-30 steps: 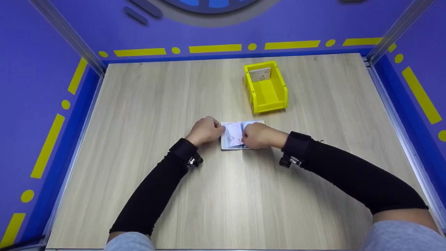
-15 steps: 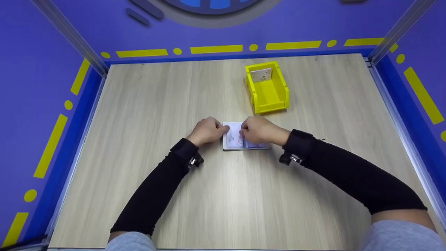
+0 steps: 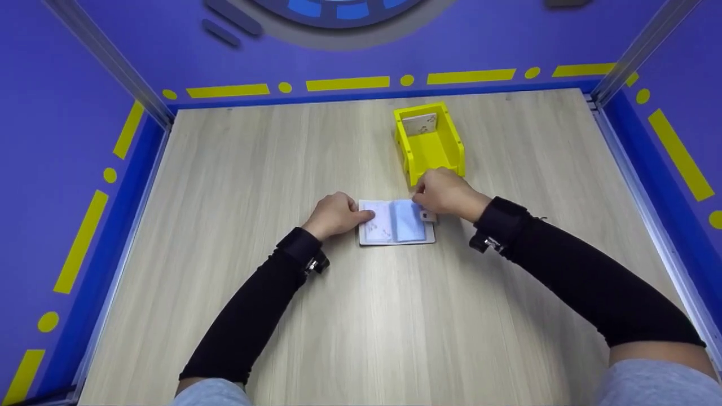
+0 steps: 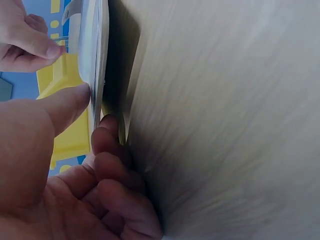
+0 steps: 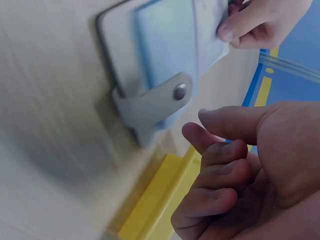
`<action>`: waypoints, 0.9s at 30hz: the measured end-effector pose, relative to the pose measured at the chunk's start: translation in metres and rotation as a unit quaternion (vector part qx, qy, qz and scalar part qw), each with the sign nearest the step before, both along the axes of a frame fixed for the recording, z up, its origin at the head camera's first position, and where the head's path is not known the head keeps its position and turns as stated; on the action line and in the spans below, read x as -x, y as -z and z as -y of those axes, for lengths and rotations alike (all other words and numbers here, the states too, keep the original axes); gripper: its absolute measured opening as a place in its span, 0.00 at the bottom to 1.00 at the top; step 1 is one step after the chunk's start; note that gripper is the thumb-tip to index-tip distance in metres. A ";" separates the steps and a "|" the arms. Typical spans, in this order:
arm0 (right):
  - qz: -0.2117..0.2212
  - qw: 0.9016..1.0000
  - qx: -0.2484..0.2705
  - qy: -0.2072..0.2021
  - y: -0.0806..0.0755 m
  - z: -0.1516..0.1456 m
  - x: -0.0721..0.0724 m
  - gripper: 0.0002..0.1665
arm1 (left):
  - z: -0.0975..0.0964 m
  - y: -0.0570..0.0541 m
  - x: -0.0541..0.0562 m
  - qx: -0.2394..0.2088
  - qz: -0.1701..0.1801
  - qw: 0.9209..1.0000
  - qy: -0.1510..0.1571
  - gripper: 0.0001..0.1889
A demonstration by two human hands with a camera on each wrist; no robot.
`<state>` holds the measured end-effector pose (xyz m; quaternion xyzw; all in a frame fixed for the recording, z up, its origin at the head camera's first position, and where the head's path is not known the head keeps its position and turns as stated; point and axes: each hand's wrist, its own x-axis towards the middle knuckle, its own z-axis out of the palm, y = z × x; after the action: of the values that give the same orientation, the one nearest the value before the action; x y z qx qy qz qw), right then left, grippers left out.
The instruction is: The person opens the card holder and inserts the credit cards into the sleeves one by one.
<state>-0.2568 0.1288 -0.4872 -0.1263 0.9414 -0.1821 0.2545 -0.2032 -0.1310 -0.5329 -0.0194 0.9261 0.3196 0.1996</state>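
Note:
A small card holder (image 3: pixel 377 228) with a pale cover lies spread out in front of me, a whitish printed page on its left and a bluish clear sleeve (image 3: pixel 409 223) on its right. My left hand (image 3: pixel 334 215) pinches its left edge, thumb on top and fingers curled underneath in the left wrist view. A snap strap (image 5: pixel 155 104) with a metal button crosses the right side. Beside the upper right corner is my right hand (image 3: pixel 447 193); in the right wrist view its thumb and loosely bent fingers hold nothing, a little away from the strap.
Just beyond my right hand stands a yellow bin (image 3: pixel 430 148), a white patterned card (image 3: pixel 420 124) leaning against its back wall. Blue panels with yellow marks (image 3: pixel 347 83) border the wooden table (image 3: pixel 271 146) at the back and sides.
My right hand has let go of the pages and moved up and right, off the card holder's middle. The bluish sleeve and strap now show. My left hand stays at the left edge.

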 end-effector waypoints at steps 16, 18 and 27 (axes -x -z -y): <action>-0.030 0.999 0.002 -0.022 0.018 -0.009 0.004 0.13 | 0.000 0.000 0.000 0.006 -0.020 1.000 0.007 0.30; -0.030 0.999 0.003 -0.024 0.019 -0.009 0.004 0.13 | 0.000 0.000 0.000 0.006 -0.021 1.000 0.007 0.30; -0.039 0.999 0.009 -0.034 0.021 -0.008 0.003 0.11 | 0.001 0.003 -0.001 -0.002 -0.020 1.000 0.009 0.30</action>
<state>-0.2595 0.1370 -0.5082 -0.1675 0.9442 -0.1765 0.2220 -0.2024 -0.1320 -0.5364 -0.0038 0.9294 0.3200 0.1838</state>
